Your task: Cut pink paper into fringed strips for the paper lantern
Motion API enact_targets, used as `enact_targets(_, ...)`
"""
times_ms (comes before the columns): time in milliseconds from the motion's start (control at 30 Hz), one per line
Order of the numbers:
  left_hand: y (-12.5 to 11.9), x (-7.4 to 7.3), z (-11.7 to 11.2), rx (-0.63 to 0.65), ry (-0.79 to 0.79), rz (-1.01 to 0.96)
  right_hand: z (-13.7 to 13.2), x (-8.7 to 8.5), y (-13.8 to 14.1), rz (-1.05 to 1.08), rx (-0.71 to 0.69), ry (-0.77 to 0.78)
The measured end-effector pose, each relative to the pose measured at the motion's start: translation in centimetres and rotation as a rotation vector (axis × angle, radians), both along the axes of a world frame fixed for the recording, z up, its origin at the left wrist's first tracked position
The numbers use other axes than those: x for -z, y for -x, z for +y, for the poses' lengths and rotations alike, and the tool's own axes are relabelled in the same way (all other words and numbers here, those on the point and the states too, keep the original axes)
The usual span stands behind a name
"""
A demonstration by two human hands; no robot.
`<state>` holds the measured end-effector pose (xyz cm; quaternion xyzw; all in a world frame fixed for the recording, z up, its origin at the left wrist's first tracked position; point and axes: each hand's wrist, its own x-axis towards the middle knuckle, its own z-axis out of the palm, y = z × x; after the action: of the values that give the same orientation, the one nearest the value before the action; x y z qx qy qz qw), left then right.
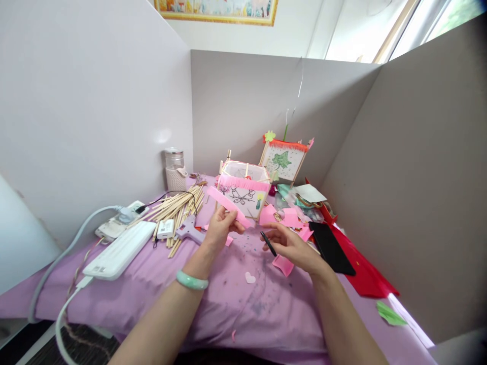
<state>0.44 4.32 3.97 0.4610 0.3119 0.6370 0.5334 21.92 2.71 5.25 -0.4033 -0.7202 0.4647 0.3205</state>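
Pinched in my left hand [222,228] is a strip of pink paper [230,207], slanting down to the right. My right hand [291,246], a little apart from it, has its fingers curled around a slim black object [269,244]; its exact kind cannot be made out. Just behind the strip stands a lantern-like frame [245,195] of wooden sticks, with a drawn white panel and a pink fringe along the top. Pink paper pieces [283,264] lie under and behind my right hand. A small white paper heart [250,277] rests on the purple cloth [236,304] between my forearms.
Left are wooden sticks [178,203], a lilac glue gun [190,230], a white power bank [119,251], cables and a jar [175,167]. Behind stands a second lantern [283,161]. Right lie a black phone-like slab [331,248] and red sheets [365,268]. Grey partitions [258,101] enclose the table.
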Motion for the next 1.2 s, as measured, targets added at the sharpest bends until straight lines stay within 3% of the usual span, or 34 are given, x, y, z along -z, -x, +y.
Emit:
enact_targets(100, 0.0, -0.1, 0.0, 0.017, 0.011, 0.007, 0.3, 0.8, 0.8, 0.211, -0.016, 0.097)
enact_targets(267, 0.1, 0.2, 0.3, 0.013, 0.043, 0.005, 0.8, 1.8, 1.3, 0.292, -0.005, 0.110)
enact_targets(833, -0.1, 0.7, 0.5, 0.051, 0.109, 0.026, -0.1, 3.2, 3.6, 0.236, -0.029, 0.146)
enact_targets(1067, 0.2, 0.3, 0.2, 0.162, 0.115, -0.091, -0.6, 2.6, 3.5, 0.219, -0.067, 0.174)
enact_targets(1200, -0.1, 0.7, 0.3, 0.099, 0.092, 0.034, -0.9, 2.2, 3.7, 0.223, -0.070, 0.174)
